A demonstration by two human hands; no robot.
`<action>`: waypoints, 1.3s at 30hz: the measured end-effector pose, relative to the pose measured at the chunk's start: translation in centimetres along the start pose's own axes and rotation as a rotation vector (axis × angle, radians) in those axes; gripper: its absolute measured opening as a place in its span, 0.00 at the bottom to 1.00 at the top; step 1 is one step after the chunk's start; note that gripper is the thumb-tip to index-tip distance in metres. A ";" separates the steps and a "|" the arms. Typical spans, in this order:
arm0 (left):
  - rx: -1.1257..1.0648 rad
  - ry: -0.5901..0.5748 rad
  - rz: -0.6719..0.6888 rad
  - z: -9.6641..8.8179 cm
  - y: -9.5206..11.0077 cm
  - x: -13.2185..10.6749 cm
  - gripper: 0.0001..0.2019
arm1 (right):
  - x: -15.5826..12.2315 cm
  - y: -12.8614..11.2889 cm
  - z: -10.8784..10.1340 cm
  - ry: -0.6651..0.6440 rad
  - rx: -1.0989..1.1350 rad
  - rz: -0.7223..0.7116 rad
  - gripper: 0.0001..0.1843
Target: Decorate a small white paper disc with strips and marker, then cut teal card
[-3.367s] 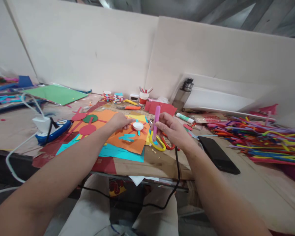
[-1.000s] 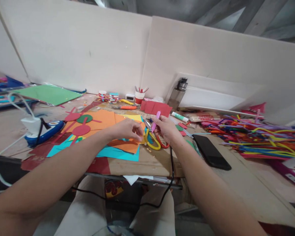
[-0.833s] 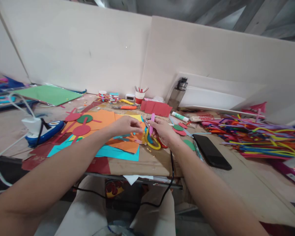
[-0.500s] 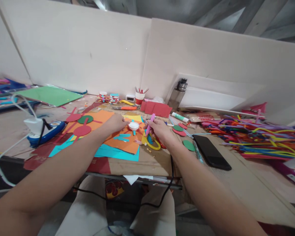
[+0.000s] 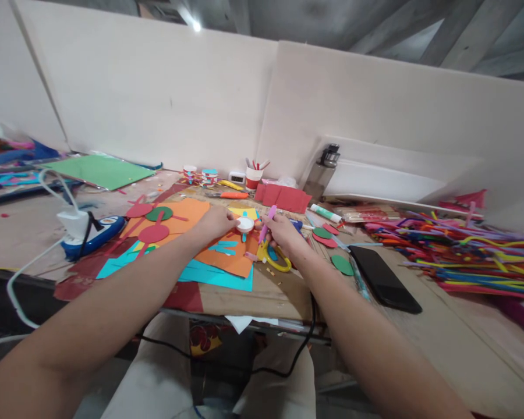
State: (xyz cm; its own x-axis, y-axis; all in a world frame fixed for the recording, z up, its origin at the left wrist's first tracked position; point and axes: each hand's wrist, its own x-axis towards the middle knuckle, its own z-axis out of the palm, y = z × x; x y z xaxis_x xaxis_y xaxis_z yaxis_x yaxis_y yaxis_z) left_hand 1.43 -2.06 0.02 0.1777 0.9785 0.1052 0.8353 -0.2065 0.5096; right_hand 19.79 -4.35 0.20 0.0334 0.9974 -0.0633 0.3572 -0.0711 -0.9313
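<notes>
My left hand [image 5: 220, 223] has its fingers pinched at the left edge of a small white round paper cup [image 5: 245, 224], with a blue strip above and below it. My right hand [image 5: 284, 231] is closed around a slim pink pen-like stick [image 5: 267, 224], tilted just right of the cup. Below the right hand lie yellow-handled scissors [image 5: 276, 259]. Under the cup is orange paper [image 5: 227, 265] bearing several short blue strips [image 5: 223, 248]. A blue sheet [image 5: 218, 277] sticks out beneath it. The right fingertips are partly hidden by the stick.
Red and green paper circles [image 5: 153, 234] lie at the left. A black phone [image 5: 384, 279] and a heap of coloured pipe cleaners [image 5: 475, 250] are on the right. Behind stand a pen cup [image 5: 254, 177], folded red paper [image 5: 283, 198] and a dark bottle [image 5: 322, 173]. A black cable [image 5: 312, 317] hangs in front.
The view has shifted, so everything sits farther right. My left fingers have come up to the white cup's edge. The pink stick stays in my right hand.
</notes>
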 end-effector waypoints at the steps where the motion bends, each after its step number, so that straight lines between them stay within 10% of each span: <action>1: -0.034 0.006 -0.018 -0.1 0.1 -0.1 0.13 | 0.0 0.0 0.0 0.003 0.020 -0.006 0.14; 15: -1.011 0.048 -0.163 0.4 -0.2 0.7 0.13 | -0.5 -0.4 -0.3 0.076 0.224 -0.130 0.10; 30: -1.435 0.083 -0.213 0.1 0.9 0.4 0.15 | -1.3 -0.7 -0.3 0.132 0.374 -0.272 0.15; 39: -1.559 -0.091 -0.093 0.0 1.2 0.0 0.11 | -2.0 -1.0 -0.6 0.118 0.408 -0.333 0.16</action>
State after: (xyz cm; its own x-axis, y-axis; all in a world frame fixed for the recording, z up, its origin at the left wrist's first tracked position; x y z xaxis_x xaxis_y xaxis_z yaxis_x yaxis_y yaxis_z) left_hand 2.48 -2.34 0.61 0.2354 0.9719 0.0032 -0.4875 0.1152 0.8655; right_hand 19.92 -6.24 1.44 0.0934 0.9560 0.2781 -0.0245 0.2814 -0.9593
